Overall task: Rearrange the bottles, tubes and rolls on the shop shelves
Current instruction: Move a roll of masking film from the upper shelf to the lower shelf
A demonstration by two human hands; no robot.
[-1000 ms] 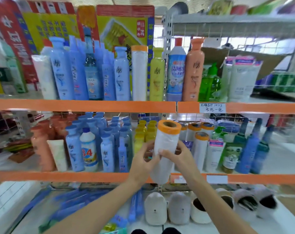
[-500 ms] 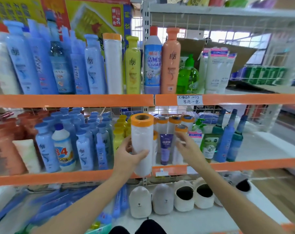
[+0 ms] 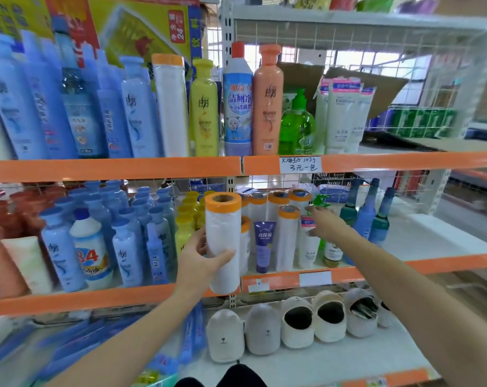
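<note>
Left hand [image 3: 200, 258] clenched, arm raised; right hand [image 3: 324, 223] outstretched, fingers spread.

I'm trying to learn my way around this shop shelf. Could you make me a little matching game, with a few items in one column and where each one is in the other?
Items:
1. white roll with orange end
2. purple tube
3. green pump bottle
4. bear-face slippers

Places:
A. top shelf, right of the orange bottle
B. bottom shelf
C. held in the left hand
D. middle shelf, standing between rolls

Pairs: 1-C, 2-D, 3-A, 4-B
</note>
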